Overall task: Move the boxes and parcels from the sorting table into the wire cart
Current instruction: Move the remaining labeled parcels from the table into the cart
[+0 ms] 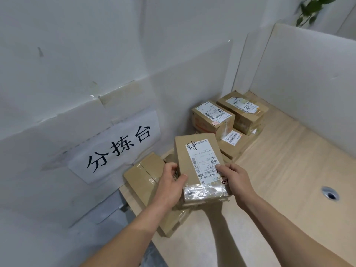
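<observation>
A flat cardboard parcel with a white shipping label sat between both hands, lifted a little and tilted, its taped near end toward the person. The left hand gripped its left edge, thumb curled over the top face and fingers wrapped behind. The right hand held the right near corner, thumb pressed on the label and fingers curled underneath. The parcel hovered over other brown boxes: a taped box lay just to its left against the white wall panel, and another lay below it at the table's near edge.

Farther back, three labelled boxes were stacked in the corner: one beside another, both resting on a lower one. They stood near the held parcel but apart from it.

The sorting table was light wood, walled by white panels at the left, back and right. To the right of the hands its surface lay bare out to a round cable hole. A paper sign with three black characters was taped to the left panel. The wire cart was out of view.
</observation>
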